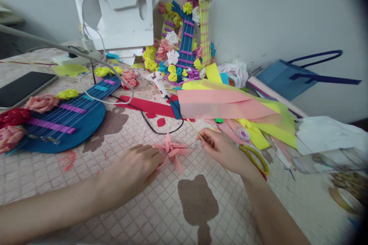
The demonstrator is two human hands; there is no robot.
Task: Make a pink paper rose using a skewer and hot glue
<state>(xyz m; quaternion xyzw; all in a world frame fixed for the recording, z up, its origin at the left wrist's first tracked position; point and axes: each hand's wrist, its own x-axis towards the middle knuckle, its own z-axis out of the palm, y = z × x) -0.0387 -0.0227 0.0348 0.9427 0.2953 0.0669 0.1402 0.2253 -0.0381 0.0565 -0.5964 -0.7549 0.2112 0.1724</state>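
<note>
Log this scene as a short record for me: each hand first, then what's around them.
Left hand: the left hand is at the left edge of a pink paper flower; its grip is hidden
Right hand: the right hand holds a thin stick
Beyond the flower: a white glue gun
Far left: a dark phone
Left side: a blue guitar shape, lying flat
Right side: pink sheets over yellow ones

- 1 cam, head-worn; ref. pt = pink flower (170, 148).
- Pos.: above flower, on its near side.
- Dir.: fwd + down; flower approx. mid-frame, a bit low.
- Range: close; L hand (138, 165) & R hand (222, 149) in view either side of flower.
- FOV: wide, tabletop (149, 206) around flower, wall (276, 15) beyond it.
</note>
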